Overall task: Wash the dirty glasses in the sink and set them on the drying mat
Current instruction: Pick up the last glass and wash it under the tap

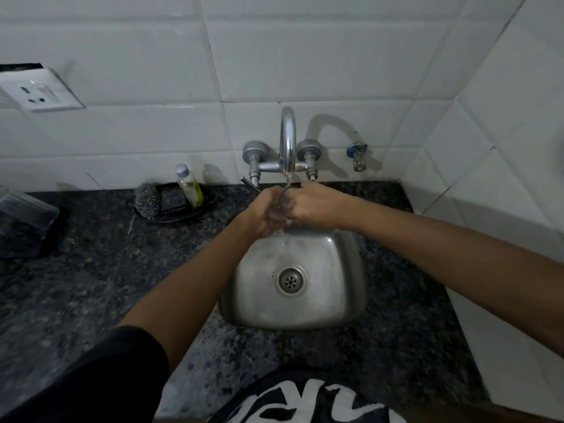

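Steel tap [288, 141] above both hands [287, 209], bottle [189, 186] left

L hand [265, 210] + R hand [308, 206] grip glass [282, 206] | under running tap [288, 141] | over sink [341, 297]

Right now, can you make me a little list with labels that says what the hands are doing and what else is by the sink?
left hand: left hand grips the glass from its left side
right hand: right hand holds the same glass from the right
water: a thin stream runs from the tap onto the glass
sink: steel sink, nothing lying in the basin
soap tray: a bottle and a scrubber on a dark tray left of the tap
far left: a clear container on the counter
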